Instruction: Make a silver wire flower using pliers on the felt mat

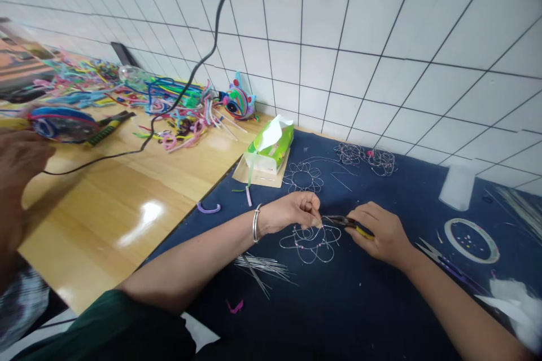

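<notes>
My left hand (292, 211) is closed in a pinch on a silver wire flower frame (311, 242) that lies on the dark blue cloth (364, 304). A silver bangle sits on that wrist. My right hand (379, 232) grips small pliers (349, 224) with yellow handles, their jaws pointing left at the wire right beside my left fingertips. Small pink beads sit on the wire frame.
A bundle of straight wire pieces (260, 265) lies near my left forearm. More wire flowers (302, 176) and tangles (366, 158) lie beyond, by a green tissue pack (271, 146). Tape ring (471, 240) and snips (440, 259) at right. Another person's hand (19, 163) and colourful pipe cleaners (169, 107) at left.
</notes>
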The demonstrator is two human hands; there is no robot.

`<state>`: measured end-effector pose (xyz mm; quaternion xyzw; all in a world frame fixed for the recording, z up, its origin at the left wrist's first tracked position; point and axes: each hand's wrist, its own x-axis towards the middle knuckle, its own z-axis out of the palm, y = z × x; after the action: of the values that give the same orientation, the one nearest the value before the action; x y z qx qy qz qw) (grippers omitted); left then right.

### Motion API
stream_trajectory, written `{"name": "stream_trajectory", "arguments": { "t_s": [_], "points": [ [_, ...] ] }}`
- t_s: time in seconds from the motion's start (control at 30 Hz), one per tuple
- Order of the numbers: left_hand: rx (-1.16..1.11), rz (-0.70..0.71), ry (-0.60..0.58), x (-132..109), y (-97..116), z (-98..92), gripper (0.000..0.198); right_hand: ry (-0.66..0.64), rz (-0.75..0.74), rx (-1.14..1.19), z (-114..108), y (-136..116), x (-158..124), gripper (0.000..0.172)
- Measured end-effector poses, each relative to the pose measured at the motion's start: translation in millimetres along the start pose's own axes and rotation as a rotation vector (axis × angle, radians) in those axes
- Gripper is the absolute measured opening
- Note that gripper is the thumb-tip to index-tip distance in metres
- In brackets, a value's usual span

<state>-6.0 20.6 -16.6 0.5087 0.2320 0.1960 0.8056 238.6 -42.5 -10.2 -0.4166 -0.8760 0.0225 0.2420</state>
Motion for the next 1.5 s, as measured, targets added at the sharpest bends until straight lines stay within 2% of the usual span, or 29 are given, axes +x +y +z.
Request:
{"name": "stream_trajectory", "arguments": {
  "t_s": [0.27, 0.7, 1.33, 1.5],
  "points": [
    [0.076, 0.015, 0.050, 0.0, -1.9, 2.4, 0.027, -0.076, -0.003, 0.043, 0.0, 1.5, 1.4, 0.018],
    [0.076, 0.027, 0.101, 1.4, -4.7, 4.6, 0.028, -0.074, 0.003, -0.033, 3.7, -0.3, -1.5, 0.015],
    [0.066, 0.024, 0.081, 0.0, -5.2, 4.0, 0.027, -0.038, -0.018, -0.010, 6.7, -2.1, -2.9, 0.015],
    [0.052, 0.017, 0.035, -0.8, -3.9, 3.7, 0.026, -0.031, -0.025, -0.006, 8.5, -3.9, -2.0, 0.014]
  ]
}}
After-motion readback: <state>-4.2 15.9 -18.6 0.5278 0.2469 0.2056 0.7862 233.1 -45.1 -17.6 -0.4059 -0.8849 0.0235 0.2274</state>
